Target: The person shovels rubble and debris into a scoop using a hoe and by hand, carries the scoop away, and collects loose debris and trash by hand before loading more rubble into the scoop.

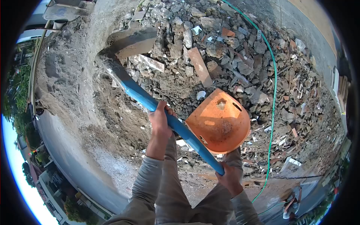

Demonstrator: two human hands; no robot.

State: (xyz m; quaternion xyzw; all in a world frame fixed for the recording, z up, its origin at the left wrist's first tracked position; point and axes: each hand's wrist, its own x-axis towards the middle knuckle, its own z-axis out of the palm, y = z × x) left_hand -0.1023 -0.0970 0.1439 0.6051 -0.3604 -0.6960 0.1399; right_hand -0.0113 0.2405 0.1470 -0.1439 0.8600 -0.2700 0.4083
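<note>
A hoe with a blue handle (140,94) slants across the middle of the view, its broad, dirt-covered blade (132,40) at the upper left over the rubble. My left hand (161,119) is wrapped around the handle near its middle. Close to the handle's lower end, my right hand (229,177) grips it too. An orange plastic scoop-shaped container (225,123) with slotted handholds lies just right of the handle, near my legs, with dust and a little dirt inside. Broken rubble (172,80) lies under and around the blade.
The rubble heap has tile pieces, including a long reddish slab (200,66). A green hose (275,86) runs over its right side. A wheelbarrow (63,12) stands at the upper left. Another person (292,204) is at the lower right, beyond the heap.
</note>
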